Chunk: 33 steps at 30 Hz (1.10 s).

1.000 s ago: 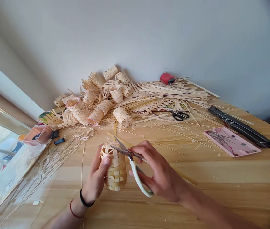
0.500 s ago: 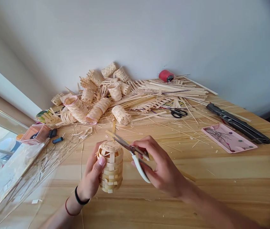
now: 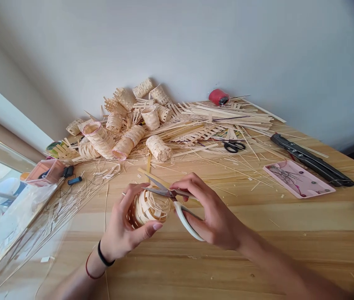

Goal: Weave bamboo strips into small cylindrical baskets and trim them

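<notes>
A small woven basket [image 3: 148,208] of pale strips is tilted in my left hand [image 3: 129,223], its round woven end facing right toward the camera. My fingers wrap its far side and the thumb presses the near side. My right hand [image 3: 209,210] grips white-handled scissors [image 3: 185,221] through the loops. The blades are parted and lie over the basket's upper edge, close to my left fingertips. A yellowish strip [image 3: 161,180] runs behind the blades toward my right fingers.
Woven baskets [image 3: 98,139] and loose strips [image 3: 227,118] are heaped along the wall. Black scissors [image 3: 234,146], a pink tray [image 3: 300,179] with pins and a long black tool [image 3: 312,160] lie right. A pink box [image 3: 46,172] and blue spool [image 3: 74,180] sit left.
The basket has turned from upright to tilted, its woven end now toward the right. My left fingers have moved up over it, and the scissors' blades have come down beside its edge.
</notes>
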Available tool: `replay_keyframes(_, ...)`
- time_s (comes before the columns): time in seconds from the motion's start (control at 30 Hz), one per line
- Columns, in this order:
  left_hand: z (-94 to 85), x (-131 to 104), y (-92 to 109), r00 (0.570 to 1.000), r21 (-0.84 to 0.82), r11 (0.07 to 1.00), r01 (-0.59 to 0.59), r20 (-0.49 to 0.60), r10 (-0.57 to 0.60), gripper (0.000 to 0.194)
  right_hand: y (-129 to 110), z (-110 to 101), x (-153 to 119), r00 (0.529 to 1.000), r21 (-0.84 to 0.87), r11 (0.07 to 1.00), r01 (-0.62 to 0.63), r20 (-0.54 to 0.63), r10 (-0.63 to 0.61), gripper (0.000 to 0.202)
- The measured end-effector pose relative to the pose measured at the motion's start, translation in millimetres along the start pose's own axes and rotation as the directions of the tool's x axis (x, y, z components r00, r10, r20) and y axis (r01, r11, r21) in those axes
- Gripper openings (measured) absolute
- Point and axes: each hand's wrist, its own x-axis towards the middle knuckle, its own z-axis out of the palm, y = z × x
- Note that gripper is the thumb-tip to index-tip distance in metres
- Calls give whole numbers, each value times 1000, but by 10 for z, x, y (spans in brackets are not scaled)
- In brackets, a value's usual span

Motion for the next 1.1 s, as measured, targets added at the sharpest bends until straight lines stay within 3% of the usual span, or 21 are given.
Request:
replay_keyframes(0.2,9,23,-3,997,148,988,-36,-67,46,67,2,-95,39,999,-101,994,30,37,-27,40)
replay_keyframes(0.4,13,44,2,991,188,982,-18,-129,43,68,-19,-92,60,997,-100,993,65,43,-61,36)
replay_keyframes(0.73,-19,10,-31,992,223,973,-57,-100,81,76,-33,-134,77,994,25,994,-108,-22,108,25)
replay_keyframes(0.87,-65,-42,-51,997,157,986,-64,-30,70,79,-16,-215,87,990,71,990,-125,68,120,24)
replay_keyframes(0.97,-85,-50,-47,997,80,995,-58,-38,61,76,-17,-261,88,983,77,988,-133,136,122,23)
replay_keyframes(1.1,-107,-23,-16,996,2,996,-91,-7,91,64,-12,-311,93,984,89,989,-120,145,107,19)
